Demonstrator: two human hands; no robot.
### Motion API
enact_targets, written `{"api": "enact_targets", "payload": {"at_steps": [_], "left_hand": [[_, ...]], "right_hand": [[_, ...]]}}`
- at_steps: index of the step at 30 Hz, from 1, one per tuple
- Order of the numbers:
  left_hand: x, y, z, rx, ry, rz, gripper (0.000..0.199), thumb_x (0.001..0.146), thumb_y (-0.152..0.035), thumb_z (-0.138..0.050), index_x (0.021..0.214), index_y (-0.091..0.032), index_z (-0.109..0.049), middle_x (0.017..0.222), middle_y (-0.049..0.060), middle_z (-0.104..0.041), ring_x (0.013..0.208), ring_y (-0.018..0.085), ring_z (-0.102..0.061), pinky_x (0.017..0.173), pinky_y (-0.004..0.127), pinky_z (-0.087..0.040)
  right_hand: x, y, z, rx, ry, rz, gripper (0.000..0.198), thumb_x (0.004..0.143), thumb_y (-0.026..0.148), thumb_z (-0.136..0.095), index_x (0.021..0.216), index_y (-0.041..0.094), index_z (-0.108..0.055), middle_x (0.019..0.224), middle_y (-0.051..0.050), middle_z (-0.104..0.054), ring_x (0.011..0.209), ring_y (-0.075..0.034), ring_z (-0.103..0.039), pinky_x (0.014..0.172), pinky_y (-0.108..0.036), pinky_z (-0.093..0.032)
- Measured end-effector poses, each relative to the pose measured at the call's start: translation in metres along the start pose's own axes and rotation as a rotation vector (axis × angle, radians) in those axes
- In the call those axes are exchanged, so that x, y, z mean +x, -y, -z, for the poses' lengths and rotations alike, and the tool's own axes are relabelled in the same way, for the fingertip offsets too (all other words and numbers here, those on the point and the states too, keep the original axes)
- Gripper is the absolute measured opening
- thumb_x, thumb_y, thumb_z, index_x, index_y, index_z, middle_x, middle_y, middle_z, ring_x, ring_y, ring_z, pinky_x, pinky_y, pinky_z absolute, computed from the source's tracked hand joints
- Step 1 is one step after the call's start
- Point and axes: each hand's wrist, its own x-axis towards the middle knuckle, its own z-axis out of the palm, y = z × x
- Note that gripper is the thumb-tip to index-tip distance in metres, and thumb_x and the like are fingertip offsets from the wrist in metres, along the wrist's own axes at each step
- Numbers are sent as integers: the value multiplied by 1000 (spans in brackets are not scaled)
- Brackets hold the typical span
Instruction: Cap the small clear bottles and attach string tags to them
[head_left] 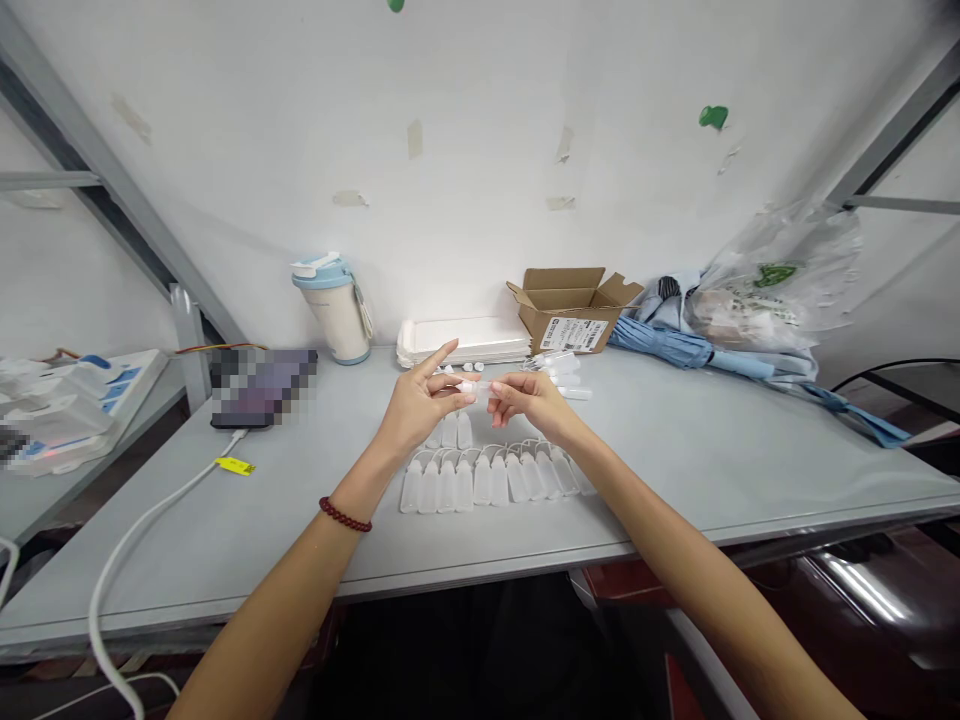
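Observation:
Above the middle of the table my two hands meet at a small translucent plastic bottle (484, 391), held sideways. My left hand (422, 400) pinches its white cap end (466, 387) between thumb and finger, with the index finger raised. Closed around the bottle's clear end is my right hand (529, 398). Below them, a row of small translucent bottles (481, 482) with thin white loops lies flat on the table. A few more bottles (450, 432) lie behind that row, partly under my left hand. Several loose white caps (469, 367) sit just beyond my fingers.
White trays (469, 340) are stacked against the wall, beside an open cardboard box (574, 315). More white pieces (562, 368) lie before the box. A tumbler (334, 310) and a phone (266, 385) with a cable are left; a blue umbrella (664, 342) and plastic bag (780, 280) are right.

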Motion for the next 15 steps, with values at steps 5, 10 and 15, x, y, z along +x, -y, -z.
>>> {"api": "enact_targets", "payload": {"at_steps": [5, 10, 15], "left_hand": [[0, 0, -3, 0, -79, 8, 73, 65, -34, -75, 129, -12, -47, 83, 3, -69, 73, 15, -63, 76, 32, -50], [1, 0, -3, 29, -70, -46, 56, 64, -31, -75, 113, -11, -57, 71, 1, -65, 62, 13, -59, 68, 31, -51], [0, -1, -4, 76, -52, -113, 44, 66, -27, -72, 105, -13, -58, 71, 1, -65, 66, 13, -60, 68, 29, -50]], "right_hand": [[0, 2, 0, -12, -27, -4, 34, 74, 46, -64, 70, 13, -61, 63, -1, -61, 50, -11, -59, 52, -25, -48], [0, 2, 0, -34, -41, -21, 40, 76, 50, -61, 60, 15, -53, 54, 1, -57, 43, -10, -56, 46, -23, -44], [1, 0, 0, -11, -31, -100, 47, 78, 56, -55, 54, 17, -45, 44, 3, -51, 35, -9, -50, 39, -22, -39]]}}
